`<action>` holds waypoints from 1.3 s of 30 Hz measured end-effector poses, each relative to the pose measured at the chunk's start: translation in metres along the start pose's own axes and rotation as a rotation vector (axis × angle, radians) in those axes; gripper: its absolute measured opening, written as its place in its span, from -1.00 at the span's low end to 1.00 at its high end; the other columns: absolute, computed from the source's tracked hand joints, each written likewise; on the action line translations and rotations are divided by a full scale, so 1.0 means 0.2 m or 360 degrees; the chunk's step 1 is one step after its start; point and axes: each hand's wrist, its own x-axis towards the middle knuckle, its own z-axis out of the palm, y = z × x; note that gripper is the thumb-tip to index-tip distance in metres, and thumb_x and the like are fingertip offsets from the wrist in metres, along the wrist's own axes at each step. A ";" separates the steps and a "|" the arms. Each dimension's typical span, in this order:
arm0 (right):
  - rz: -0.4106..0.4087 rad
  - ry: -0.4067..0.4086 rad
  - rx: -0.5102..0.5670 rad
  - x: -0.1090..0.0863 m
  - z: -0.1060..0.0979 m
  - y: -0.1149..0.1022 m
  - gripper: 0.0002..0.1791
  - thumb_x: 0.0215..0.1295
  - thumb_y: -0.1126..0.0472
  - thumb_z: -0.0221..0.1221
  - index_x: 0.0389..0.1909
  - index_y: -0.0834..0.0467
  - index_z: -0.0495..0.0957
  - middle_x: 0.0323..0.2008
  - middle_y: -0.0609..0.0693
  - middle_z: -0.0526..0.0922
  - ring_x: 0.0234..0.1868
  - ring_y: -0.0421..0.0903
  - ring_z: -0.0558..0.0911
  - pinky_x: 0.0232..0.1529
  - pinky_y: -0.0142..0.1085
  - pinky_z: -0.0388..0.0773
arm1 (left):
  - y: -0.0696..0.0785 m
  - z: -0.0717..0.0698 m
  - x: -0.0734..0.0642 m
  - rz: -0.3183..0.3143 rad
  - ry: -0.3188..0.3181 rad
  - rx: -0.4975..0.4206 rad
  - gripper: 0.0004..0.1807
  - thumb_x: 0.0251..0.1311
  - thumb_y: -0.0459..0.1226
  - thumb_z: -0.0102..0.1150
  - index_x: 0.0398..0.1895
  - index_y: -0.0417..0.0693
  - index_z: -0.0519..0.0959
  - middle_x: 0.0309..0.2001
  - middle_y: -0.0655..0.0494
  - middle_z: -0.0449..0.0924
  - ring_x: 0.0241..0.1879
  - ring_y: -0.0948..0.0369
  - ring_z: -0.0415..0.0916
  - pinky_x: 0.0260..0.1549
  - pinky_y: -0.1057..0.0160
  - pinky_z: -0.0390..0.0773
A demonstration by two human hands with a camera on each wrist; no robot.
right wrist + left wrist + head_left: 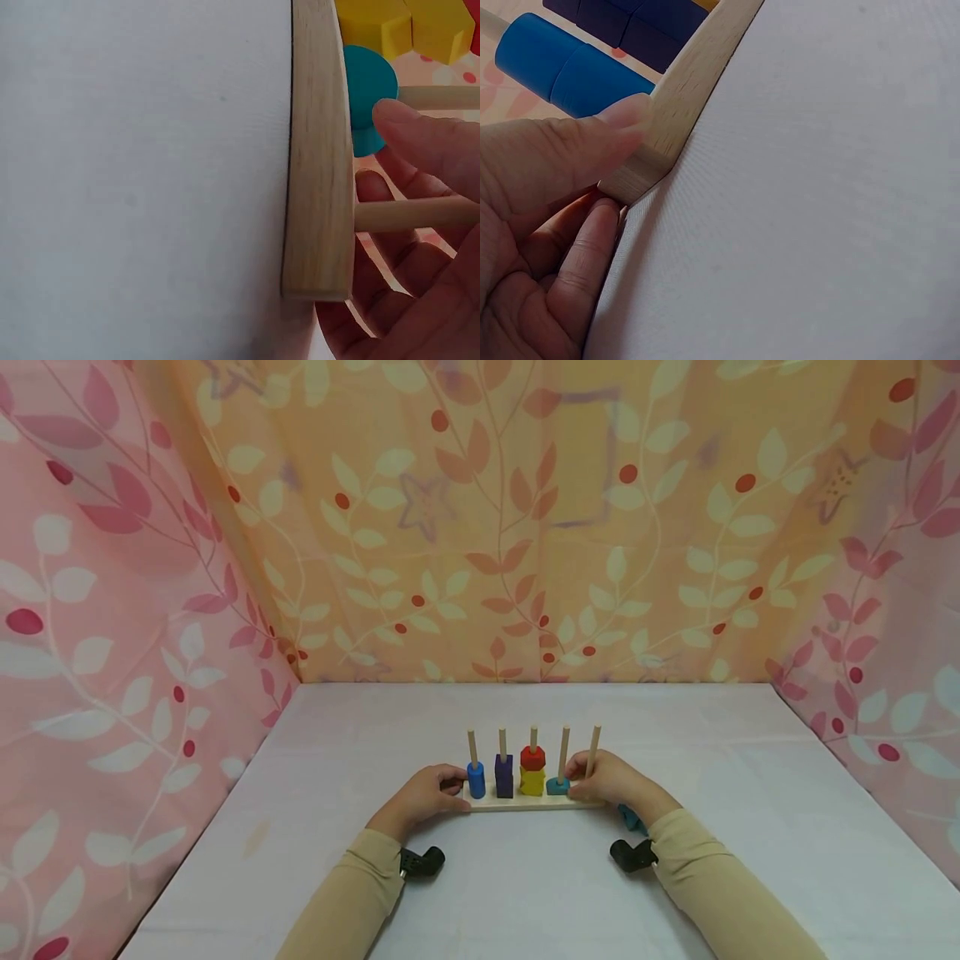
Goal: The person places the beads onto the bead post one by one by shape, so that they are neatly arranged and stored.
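Observation:
A wooden peg board (525, 806) stands on the table with several upright pegs. My left hand (422, 795) grips its left end, thumb on the front edge (697, 90) and fingers behind and below the corner. Beside it, blue blocks (477, 782) sit on the first peg. At the right end, my right hand (613, 778) pinches a teal block (370, 86) low on the fourth peg, its thumb against the block and its other fingers partly hidden behind. The bare last peg (420, 214) passes between thumb and fingers.
Purple blocks (504, 777) fill part of the second peg. On the middle peg a red block (533, 757) tops yellow blocks (532, 782). Another teal piece (630, 817) lies on the white-covered table (525, 893) by the right wrist, partly hidden. Patterned curtains (480, 527) surround the table.

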 end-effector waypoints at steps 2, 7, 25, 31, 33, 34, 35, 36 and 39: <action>-0.0010 -0.0012 -0.0046 -0.01 -0.01 0.00 -0.76 -0.09 0.26 0.38 -0.36 0.13 0.56 -0.33 -0.05 0.60 -0.23 -0.10 0.49 -0.13 -0.21 0.43 | 0.00 0.00 0.00 -0.0009 0.0006 0.0005 -0.43 -0.22 -0.24 0.48 -0.03 -0.12 0.54 -0.06 0.08 0.53 -0.07 0.21 0.44 -0.02 0.24 0.47; -0.0039 -0.0044 -0.0106 -0.05 -0.07 0.00 -0.73 -0.02 0.22 0.35 -0.26 0.15 0.56 -0.26 -0.03 0.61 -0.16 -0.08 0.51 -0.04 -0.07 0.41 | 0.00 0.00 0.00 0.0006 0.0011 0.0016 -0.43 -0.22 -0.23 0.47 -0.03 -0.11 0.54 -0.08 0.08 0.53 -0.10 0.20 0.44 -0.02 0.23 0.48; 0.0075 -0.0121 -0.0291 -0.28 -0.31 0.10 -0.69 0.02 0.16 0.32 -0.21 0.17 0.54 -0.23 -0.02 0.57 -0.16 -0.06 0.49 -0.13 -0.14 0.45 | 0.00 0.00 0.00 0.0025 0.0009 0.0007 -0.44 -0.21 -0.23 0.47 -0.03 -0.12 0.54 -0.07 0.08 0.53 -0.07 0.21 0.44 -0.03 0.26 0.48; 0.0084 -0.0177 -0.0310 -0.32 -0.32 0.12 -0.67 -0.02 0.22 0.34 -0.21 0.20 0.53 -0.26 0.00 0.56 -0.21 -0.06 0.45 -0.21 -0.24 0.42 | 0.00 0.00 0.00 0.0022 0.0012 -0.0005 -0.43 -0.21 -0.23 0.47 -0.02 -0.14 0.54 -0.06 0.06 0.52 -0.04 0.20 0.45 -0.02 0.26 0.48; 0.0096 -0.0175 -0.0310 -0.32 -0.32 0.12 -0.67 -0.03 0.24 0.35 -0.21 0.20 0.53 -0.27 -0.01 0.56 -0.22 -0.06 0.46 -0.21 -0.24 0.43 | 0.00 0.00 0.00 0.0019 0.0014 0.0000 -0.43 -0.22 -0.22 0.47 -0.03 -0.13 0.54 -0.06 0.06 0.53 -0.05 0.20 0.45 -0.02 0.26 0.48; 0.0091 -0.0180 -0.0312 -0.32 -0.32 0.13 -0.67 -0.04 0.24 0.35 -0.22 0.20 0.53 -0.27 -0.01 0.56 -0.22 -0.06 0.46 -0.21 -0.24 0.43 | 0.00 0.00 0.00 0.0021 0.0013 0.0002 -0.43 -0.22 -0.22 0.47 -0.03 -0.12 0.54 -0.06 0.07 0.53 -0.06 0.21 0.45 -0.03 0.27 0.48; 0.0085 -0.0184 -0.0315 -0.32 -0.32 0.13 -0.68 -0.04 0.25 0.35 -0.22 0.21 0.53 -0.28 -0.01 0.56 -0.23 -0.07 0.46 -0.22 -0.24 0.43 | 0.00 0.00 0.00 0.0023 0.0014 0.0006 -0.43 -0.22 -0.22 0.48 -0.03 -0.12 0.54 -0.07 0.07 0.53 -0.06 0.21 0.45 -0.03 0.27 0.48; 0.0082 -0.0188 -0.0313 -0.32 -0.32 0.14 -0.68 -0.04 0.26 0.35 -0.23 0.21 0.53 -0.29 -0.01 0.56 -0.23 -0.07 0.46 -0.22 -0.25 0.43 | 0.00 0.00 0.00 0.0027 0.0015 0.0011 -0.43 -0.23 -0.22 0.48 -0.03 -0.12 0.55 -0.07 0.07 0.53 -0.07 0.21 0.45 -0.03 0.27 0.48; 0.0071 -0.0219 -0.0289 -0.33 -0.33 0.15 -0.71 -0.02 0.26 0.33 -0.25 0.23 0.53 -0.32 -0.01 0.56 -0.26 -0.08 0.46 -0.23 -0.25 0.44 | 0.00 0.00 0.00 0.0038 0.0015 0.0021 -0.42 -0.23 -0.22 0.48 -0.04 -0.13 0.55 -0.08 0.08 0.53 -0.09 0.22 0.45 -0.04 0.27 0.49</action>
